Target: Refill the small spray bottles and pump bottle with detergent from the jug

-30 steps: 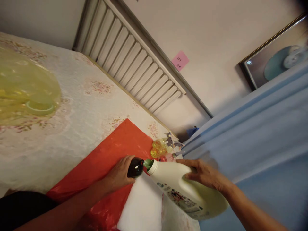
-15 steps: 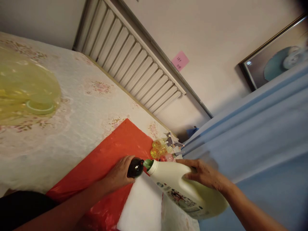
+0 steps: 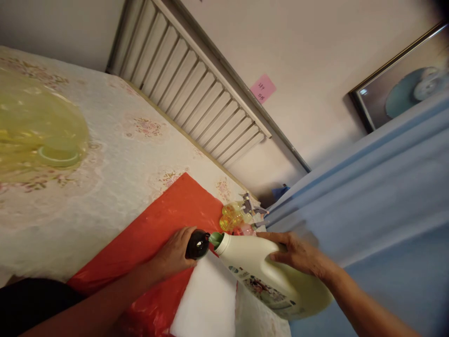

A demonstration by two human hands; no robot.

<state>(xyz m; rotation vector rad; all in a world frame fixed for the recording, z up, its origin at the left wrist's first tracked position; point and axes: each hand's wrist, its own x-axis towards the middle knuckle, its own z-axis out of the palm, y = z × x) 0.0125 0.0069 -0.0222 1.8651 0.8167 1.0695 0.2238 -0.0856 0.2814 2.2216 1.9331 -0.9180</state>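
While jug (image 3: 250,260) tilts, cream-coloured, green spout (image 3: 216,240)

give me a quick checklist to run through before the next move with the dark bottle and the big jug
1. Left grip closed around the dark bottle: ok
2. Right grip on the pale jug: ok
3. Green spout at the bottle's top: ok; actual contact, cannot tell
4. Liquid passing between them: cannot tell, no stream can be made out
5. Bottle's fill level: cannot tell, its wall is too dark
6. Red plastic sheet spread on the floral tablecloth: ok
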